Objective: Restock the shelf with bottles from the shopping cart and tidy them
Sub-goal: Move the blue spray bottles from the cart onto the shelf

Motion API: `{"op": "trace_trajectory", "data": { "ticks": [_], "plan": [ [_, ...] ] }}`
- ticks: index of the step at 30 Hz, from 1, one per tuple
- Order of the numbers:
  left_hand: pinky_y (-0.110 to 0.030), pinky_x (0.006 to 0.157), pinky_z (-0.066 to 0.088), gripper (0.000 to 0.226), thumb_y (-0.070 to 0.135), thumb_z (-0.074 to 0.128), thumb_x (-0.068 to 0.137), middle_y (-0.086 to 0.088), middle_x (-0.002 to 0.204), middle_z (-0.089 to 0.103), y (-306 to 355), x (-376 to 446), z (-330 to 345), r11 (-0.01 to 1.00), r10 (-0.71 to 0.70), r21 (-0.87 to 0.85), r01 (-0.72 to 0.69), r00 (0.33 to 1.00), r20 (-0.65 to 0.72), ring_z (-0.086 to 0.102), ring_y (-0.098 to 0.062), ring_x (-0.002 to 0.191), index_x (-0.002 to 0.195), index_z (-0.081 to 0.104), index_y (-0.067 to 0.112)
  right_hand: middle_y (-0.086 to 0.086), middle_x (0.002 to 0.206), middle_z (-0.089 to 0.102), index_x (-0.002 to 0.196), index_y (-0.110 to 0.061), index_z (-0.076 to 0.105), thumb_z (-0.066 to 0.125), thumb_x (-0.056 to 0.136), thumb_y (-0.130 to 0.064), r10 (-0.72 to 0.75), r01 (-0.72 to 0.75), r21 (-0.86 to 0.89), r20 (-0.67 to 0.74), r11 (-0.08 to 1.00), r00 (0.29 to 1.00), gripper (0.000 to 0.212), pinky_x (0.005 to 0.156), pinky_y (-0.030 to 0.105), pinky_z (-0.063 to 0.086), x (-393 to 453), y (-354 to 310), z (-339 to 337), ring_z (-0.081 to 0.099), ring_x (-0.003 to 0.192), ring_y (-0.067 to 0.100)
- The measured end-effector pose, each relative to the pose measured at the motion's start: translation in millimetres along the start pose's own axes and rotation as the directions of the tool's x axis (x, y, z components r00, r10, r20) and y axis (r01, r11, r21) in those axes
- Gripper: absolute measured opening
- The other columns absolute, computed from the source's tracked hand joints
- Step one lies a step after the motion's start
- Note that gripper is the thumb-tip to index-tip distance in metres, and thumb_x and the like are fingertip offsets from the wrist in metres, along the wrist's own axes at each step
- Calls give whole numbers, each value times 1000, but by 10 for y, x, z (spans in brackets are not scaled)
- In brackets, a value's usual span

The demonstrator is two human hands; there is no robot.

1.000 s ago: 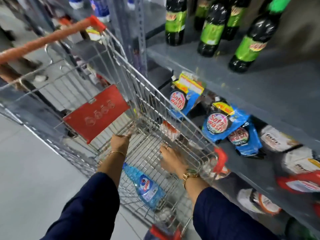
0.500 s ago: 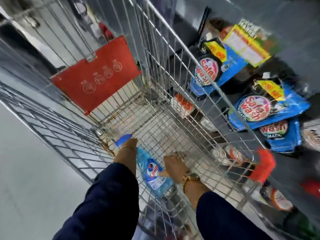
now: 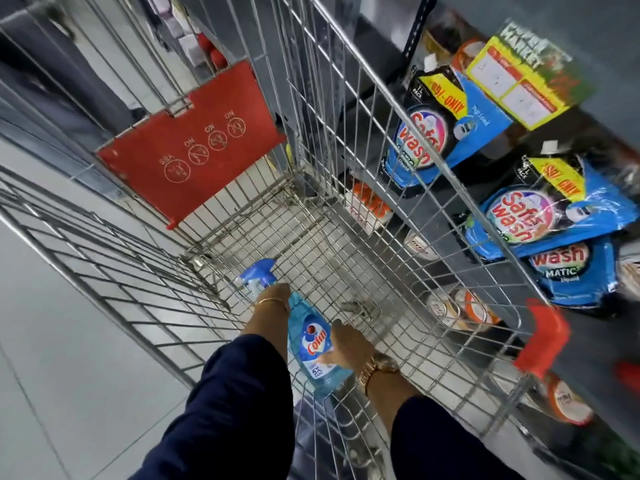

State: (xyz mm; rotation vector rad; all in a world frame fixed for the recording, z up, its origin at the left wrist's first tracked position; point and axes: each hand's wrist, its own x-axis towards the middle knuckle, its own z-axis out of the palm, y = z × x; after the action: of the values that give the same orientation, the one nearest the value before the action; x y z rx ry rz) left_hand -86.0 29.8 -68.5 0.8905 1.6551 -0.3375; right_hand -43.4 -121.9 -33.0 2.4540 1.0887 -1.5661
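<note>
The spray bottle (image 3: 313, 348) is clear blue plastic filled with pale blue liquid, wearing a blue label marked "Colin" and topped by a blue-and-white trigger head that points away from the person. It lies low inside the shopping cart (image 3: 322, 244), near the end closest to the camera, with both hands on it: the left hand (image 3: 273, 297) is wrapped around the neck just under the trigger, and the right hand (image 3: 348, 342) is pressed against the lower body beside the label, fingers closed around its far side. The rest of the wire floor is bare, so the basket is open all the way up to the red flap (image 3: 190, 152) at the far end. The wire walls rise on both sides of the arms. On the left is plain grey floor (image 3: 52, 341). On the right, just beyond the cart's wall and its red corner bumper (image 3: 543, 337), a grey shelf (image 3: 595, 344) holds blue Safewash pouches (image 3: 540, 220), with a yellow-and-green tag (image 3: 519, 77) hanging from the shelf above them.
</note>
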Motion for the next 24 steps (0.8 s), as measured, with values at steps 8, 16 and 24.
{"op": "trace_trajectory", "data": {
  "ticks": [8, 16, 24],
  "plan": [
    [-43, 102, 45, 47, 28, 48, 93, -19, 134, 53, 353, -778, -61, 966, 235, -114, -232, 972, 9, 53, -34, 121, 130, 45, 1, 22, 126, 55, 127, 4, 37, 60, 89, -12, -13, 1, -64, -183, 998, 983, 47, 91, 39, 51, -345, -25, -518, 58, 112, 34],
    [-40, 102, 47, 46, 31, 48, 94, -21, 135, 53, 815, -2130, -163, 815, 569, -107, -569, 822, -32, 53, -34, 123, 128, 51, -1, 24, 131, 52, 130, 8, 37, 51, 95, -16, -113, 99, -53, -452, 994, 885, 45, 92, 34, 44, -1115, -100, -1202, 55, 117, 31],
    [-41, 104, 43, 63, 41, 63, 83, -26, 129, 55, 877, -3622, 148, 594, 791, -42, -803, 593, -148, 53, -37, 121, 123, 53, -8, 22, 128, 56, 128, 1, 42, 63, 84, -6, -59, 317, 231, -718, 920, 694, 50, 96, 37, 44, -2252, 69, -1573, 54, 117, 34]
  ]
}}
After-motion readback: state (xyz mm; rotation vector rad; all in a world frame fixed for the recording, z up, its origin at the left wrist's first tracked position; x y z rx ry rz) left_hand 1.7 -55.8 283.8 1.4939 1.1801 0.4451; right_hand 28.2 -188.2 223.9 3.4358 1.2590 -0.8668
